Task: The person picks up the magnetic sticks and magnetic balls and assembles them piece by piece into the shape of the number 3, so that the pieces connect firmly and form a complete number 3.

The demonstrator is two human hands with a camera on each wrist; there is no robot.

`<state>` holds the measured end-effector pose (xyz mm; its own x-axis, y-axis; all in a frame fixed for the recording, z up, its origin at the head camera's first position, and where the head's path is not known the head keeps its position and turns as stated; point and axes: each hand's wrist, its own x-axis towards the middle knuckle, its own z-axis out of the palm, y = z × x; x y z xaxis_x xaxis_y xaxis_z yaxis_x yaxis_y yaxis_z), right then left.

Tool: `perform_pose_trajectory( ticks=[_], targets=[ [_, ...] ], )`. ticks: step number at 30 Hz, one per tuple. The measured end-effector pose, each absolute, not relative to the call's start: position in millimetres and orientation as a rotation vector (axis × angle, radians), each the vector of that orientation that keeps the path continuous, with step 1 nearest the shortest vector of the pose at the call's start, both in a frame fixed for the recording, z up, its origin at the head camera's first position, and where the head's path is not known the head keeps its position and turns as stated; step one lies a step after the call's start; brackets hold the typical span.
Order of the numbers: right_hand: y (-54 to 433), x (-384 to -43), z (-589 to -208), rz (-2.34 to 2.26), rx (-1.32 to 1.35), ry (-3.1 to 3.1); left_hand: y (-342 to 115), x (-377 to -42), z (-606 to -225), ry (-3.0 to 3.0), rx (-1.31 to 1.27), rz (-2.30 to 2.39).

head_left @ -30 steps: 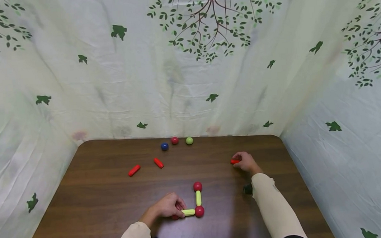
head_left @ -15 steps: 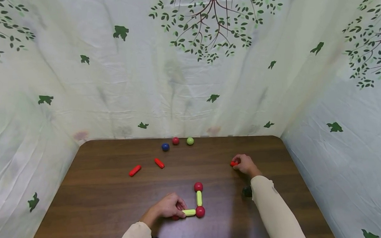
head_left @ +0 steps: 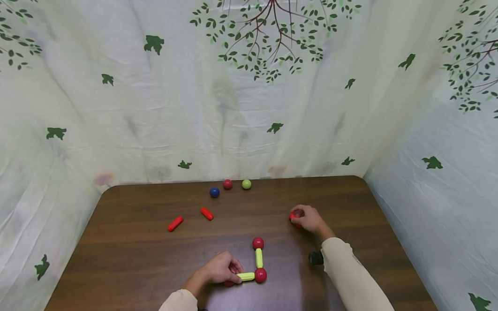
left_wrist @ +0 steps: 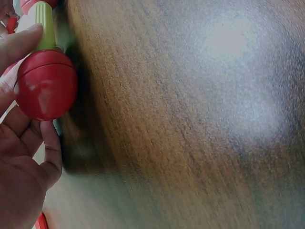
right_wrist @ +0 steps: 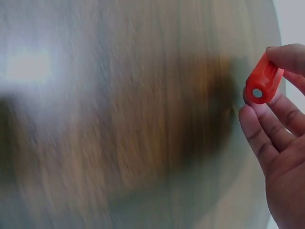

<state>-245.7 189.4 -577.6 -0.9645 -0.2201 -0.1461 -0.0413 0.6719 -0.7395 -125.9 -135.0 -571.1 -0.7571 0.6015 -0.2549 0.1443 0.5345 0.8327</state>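
An L of red balls and yellow-green rods lies at the front middle of the table. My left hand [head_left: 220, 268] grips its left end, where a red ball [left_wrist: 46, 85] joins a yellow-green rod [head_left: 246, 277]. At the corner sits another red ball [head_left: 260, 275]; from it a second yellow-green rod [head_left: 259, 258] runs back to a red ball [head_left: 258, 243]. Off to the right, my right hand [head_left: 309, 219] pinches a red rod [right_wrist: 263, 81] between thumb and fingers. The rod's end shows a silvery round spot in the right wrist view.
Two red rods [head_left: 175, 223] lie apart on the left of the brown table [head_left: 132, 274]. Near the back edge are a blue ball [head_left: 215, 192], a red ball [head_left: 227, 184] and a light green ball [head_left: 246, 184]. A leaf-printed cloth [head_left: 221, 105] hangs behind the table.
My right hand has moved left and slightly nearer with the red rod, which has turned in the fingers. My left hand stays on the L-shaped piece.
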Motion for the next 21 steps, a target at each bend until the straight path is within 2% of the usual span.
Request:
perform_pose_trajectory(
  ticks=[7, 21],
  targets=[
    [175.1, -241.0, -578.1, -1.226, -0.306, 2.627, -135.1, -126.7, -571.1, 2.243, 0.599, 1.157],
    [148.3, -244.6, -569.0, -1.246, -0.324, 2.435, -134.8, -126.9, -573.0, 2.239, 0.61, 1.159]
  ],
)
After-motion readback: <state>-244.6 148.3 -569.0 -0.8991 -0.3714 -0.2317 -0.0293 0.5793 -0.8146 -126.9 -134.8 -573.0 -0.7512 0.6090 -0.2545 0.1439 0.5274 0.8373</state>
